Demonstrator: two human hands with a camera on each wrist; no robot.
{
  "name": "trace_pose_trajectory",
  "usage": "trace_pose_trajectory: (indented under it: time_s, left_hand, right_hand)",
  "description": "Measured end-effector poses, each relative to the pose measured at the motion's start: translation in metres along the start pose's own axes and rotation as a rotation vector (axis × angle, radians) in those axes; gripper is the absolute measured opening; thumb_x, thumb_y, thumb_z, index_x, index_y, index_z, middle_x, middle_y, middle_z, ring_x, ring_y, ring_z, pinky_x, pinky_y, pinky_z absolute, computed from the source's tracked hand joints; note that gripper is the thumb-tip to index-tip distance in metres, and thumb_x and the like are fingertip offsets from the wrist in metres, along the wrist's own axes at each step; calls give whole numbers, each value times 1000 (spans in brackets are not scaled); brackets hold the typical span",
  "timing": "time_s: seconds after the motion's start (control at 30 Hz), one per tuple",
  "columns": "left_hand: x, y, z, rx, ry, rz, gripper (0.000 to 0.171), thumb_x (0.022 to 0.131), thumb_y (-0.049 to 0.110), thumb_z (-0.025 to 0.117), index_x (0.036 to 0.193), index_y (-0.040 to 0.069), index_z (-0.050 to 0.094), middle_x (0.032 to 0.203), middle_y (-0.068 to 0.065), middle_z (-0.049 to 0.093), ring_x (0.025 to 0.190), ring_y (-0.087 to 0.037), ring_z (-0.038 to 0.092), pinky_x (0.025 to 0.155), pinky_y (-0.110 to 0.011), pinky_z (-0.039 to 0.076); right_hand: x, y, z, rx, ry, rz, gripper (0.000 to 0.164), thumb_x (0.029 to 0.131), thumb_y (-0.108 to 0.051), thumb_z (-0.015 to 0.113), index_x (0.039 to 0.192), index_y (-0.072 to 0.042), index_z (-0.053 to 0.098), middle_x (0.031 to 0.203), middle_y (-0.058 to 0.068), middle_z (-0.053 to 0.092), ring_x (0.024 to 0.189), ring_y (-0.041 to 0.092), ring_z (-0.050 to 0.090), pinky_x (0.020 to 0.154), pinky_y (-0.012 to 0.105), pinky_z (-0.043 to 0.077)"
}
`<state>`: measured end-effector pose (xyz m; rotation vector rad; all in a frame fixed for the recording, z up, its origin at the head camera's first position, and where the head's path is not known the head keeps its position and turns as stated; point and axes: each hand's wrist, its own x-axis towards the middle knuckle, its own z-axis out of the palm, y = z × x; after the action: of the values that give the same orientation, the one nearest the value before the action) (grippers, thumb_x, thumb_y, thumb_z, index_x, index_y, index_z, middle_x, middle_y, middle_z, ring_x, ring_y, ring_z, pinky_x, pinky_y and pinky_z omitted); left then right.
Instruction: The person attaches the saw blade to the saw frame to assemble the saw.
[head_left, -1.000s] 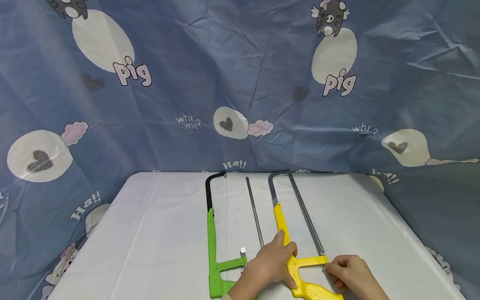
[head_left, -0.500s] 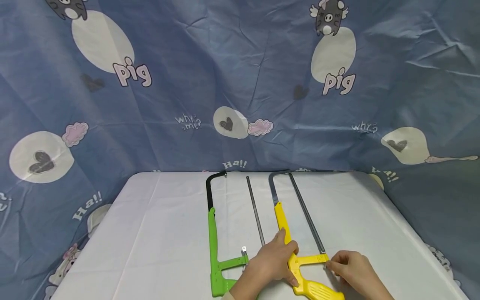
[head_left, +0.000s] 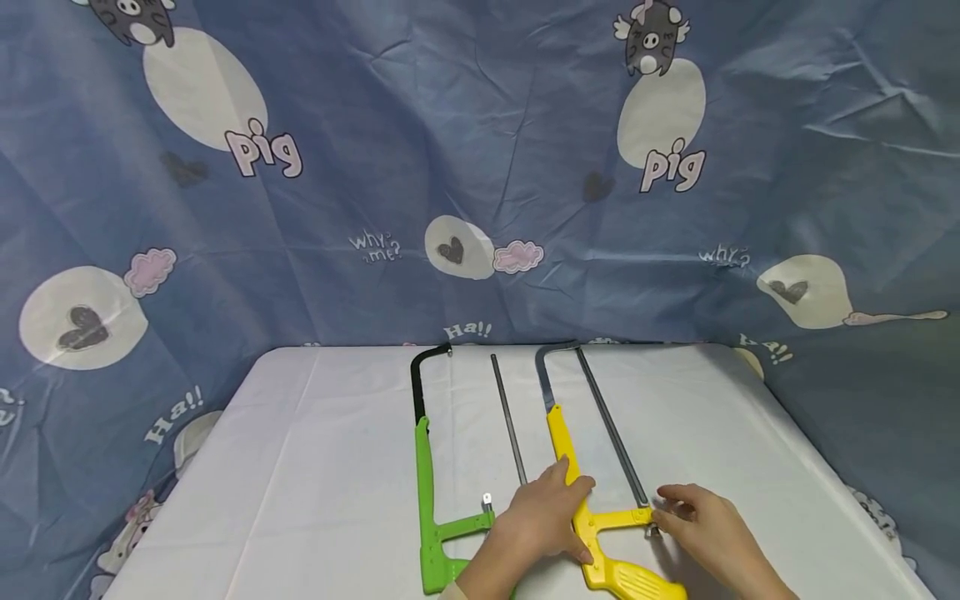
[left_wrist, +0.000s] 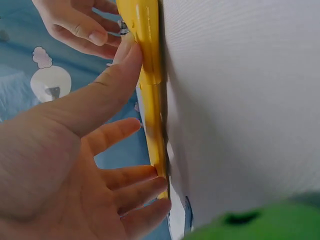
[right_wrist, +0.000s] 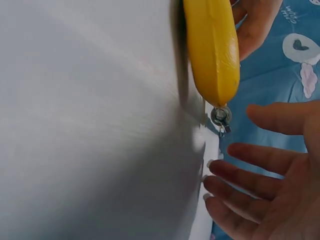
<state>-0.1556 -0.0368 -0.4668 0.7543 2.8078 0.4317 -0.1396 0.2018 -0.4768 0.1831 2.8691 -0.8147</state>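
Note:
A yellow hacksaw (head_left: 600, 533) lies on the white table with its dark blade (head_left: 611, 425) stretched along its right side. My left hand (head_left: 543, 512) rests on the saw's frame; in the left wrist view its thumb and extended fingers touch the yellow edge. Beside the short cross arm, my right hand (head_left: 708, 529) hovers with fingers apart, close to a metal wing nut (head_left: 652, 531). The right wrist view has that wing nut (right_wrist: 221, 116) beyond the yellow handle (right_wrist: 212, 50), apart from the fingers. A green hacksaw frame (head_left: 426, 492) without a blade lies left of my left hand.
A loose dark blade (head_left: 508, 417) lies between the two saws, its near end hidden by my left hand. A small metal fitting (head_left: 487, 502) stands at the green cross arm's end. Blue printed cloth (head_left: 480, 167) hangs behind the table.
The right fingers have let go of the wing nut and spread, and the right hand has shifted slightly up. My left hand has stayed on the yellow hacksaw.

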Motion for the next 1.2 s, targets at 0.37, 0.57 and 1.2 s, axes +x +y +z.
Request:
trace_pose_trajectory:
  time_s: [0.37,0.57,1.2]
  left_hand:
    - [-1,-4,-9,89,50,37,96,66,69,79,149,41,39,165,3,26,155,-26,21,122,-52,29]
    - [-3,-7,-15,114,85,47,99,69,71,76,152,37,36,166,1,23,155,-29,19,122,-54,28]
    - [-20,-44,-33,29,134,-77,99,71,66,78,154,31,36,168,-4,18,157,-31,10,124,-58,18]
  right_hand:
    - [1,-7,-3,-46,-12,-201,96,75,-64,75,148,-9,46,154,28,38,135,56,39,95,73,42]
    - [4,-14,-2,-5,1,-284,98,76,-61,76,152,-11,40,159,26,30,143,57,25,95,80,35]
    - [17,-49,6,18,4,-346,98,76,-58,78,154,-13,37,162,24,25,146,56,18,100,83,26]
